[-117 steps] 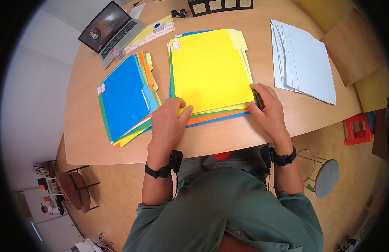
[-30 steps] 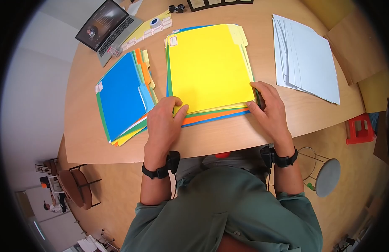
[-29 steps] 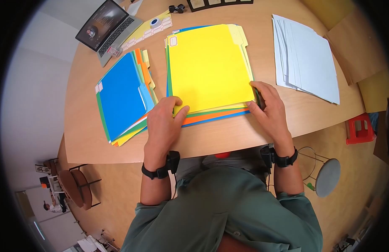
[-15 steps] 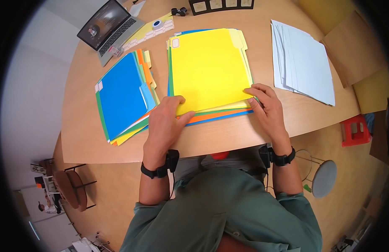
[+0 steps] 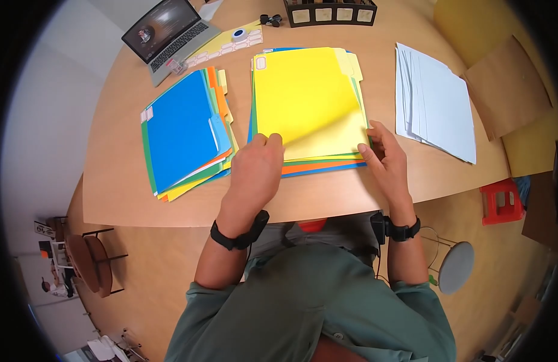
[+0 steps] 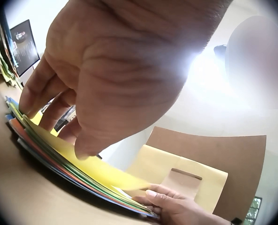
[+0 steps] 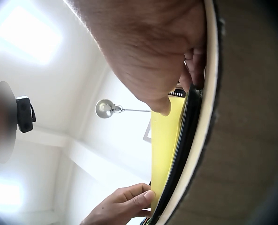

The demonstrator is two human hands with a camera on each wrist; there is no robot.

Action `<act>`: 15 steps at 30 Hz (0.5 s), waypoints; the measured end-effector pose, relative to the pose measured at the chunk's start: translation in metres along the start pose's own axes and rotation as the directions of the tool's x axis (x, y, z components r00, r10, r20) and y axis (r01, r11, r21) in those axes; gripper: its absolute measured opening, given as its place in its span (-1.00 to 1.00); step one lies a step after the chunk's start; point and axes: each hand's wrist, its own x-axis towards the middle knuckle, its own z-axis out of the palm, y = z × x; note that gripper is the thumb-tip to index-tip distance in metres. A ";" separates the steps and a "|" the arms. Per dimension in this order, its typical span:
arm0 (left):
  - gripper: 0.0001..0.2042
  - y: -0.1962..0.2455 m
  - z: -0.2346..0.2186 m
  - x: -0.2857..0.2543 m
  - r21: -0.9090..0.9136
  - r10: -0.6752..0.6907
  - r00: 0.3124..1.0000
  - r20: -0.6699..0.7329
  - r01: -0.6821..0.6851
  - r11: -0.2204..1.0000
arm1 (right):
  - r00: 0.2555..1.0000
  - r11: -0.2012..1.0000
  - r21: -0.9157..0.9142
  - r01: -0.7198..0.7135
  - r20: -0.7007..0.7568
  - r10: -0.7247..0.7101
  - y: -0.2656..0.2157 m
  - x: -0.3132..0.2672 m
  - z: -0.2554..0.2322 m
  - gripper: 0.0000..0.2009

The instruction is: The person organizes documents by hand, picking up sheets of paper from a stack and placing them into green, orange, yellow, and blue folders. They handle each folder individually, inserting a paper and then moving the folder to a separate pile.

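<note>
In the head view a stack of coloured file folders (image 5: 324,166) lies in the middle of the table. On top is a yellow file folder (image 5: 303,90), a small red-bordered label at its far left corner. My left hand (image 5: 258,172) pinches the cover's near left corner, fingers curled, and the near edge is raised and bent, baring a pale yellow sheet surface (image 5: 333,140) beneath. At the stack's near right corner, my right hand (image 5: 387,160) holds the edge, thumb on top and fingers along the side. The left wrist view shows the raised yellow cover (image 6: 99,169) over the layered folders.
Left of the stack lies a second folder pile, blue folder (image 5: 181,133) uppermost. White papers (image 5: 436,102) are at the right. Behind stand a laptop (image 5: 170,42), a tape roll (image 5: 240,35), a label sheet (image 5: 225,54) and a dark box (image 5: 330,13). A red stool (image 5: 502,202) is beyond the table edge.
The yellow cover's near edge has risen from flat and bent away from me. My left hand has shifted right and its fingers have curled on the corner. My right hand stays at the right corner.
</note>
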 end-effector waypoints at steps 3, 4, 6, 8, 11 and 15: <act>-0.81 -0.011 0.005 0.002 0.000 -0.007 0.999 -0.035 0.007 1.000 | 1.000 1.000 -0.021 -0.022 0.004 0.022 -0.002 -0.001 -0.001 -0.44; -0.81 -0.016 0.006 0.001 -0.036 -0.003 0.997 -0.075 0.000 0.999 | 0.999 0.999 -0.035 -0.039 0.008 0.039 -0.001 -0.001 -0.001 -0.48; -0.80 -0.020 0.004 -0.001 -0.068 0.007 0.994 -0.112 -0.015 0.998 | 0.999 0.991 -0.128 0.030 0.019 -0.027 0.000 -0.001 -0.002 -0.54; -0.84 -0.022 0.000 -0.005 -0.170 -0.156 0.976 -0.150 0.130 0.977 | 0.996 0.971 -0.220 0.093 0.033 -0.088 0.001 -0.002 -0.003 -0.59; -0.80 -0.039 0.009 -0.020 -0.427 -0.310 0.933 -0.184 0.208 0.880 | 0.994 0.970 -0.218 0.106 0.002 -0.108 -0.002 -0.003 -0.001 -0.69; -0.77 -0.047 0.007 -0.034 -0.592 -0.442 0.887 -0.135 0.285 0.754 | 0.986 0.942 -0.293 0.165 0.017 -0.167 -0.001 -0.004 0.000 -0.69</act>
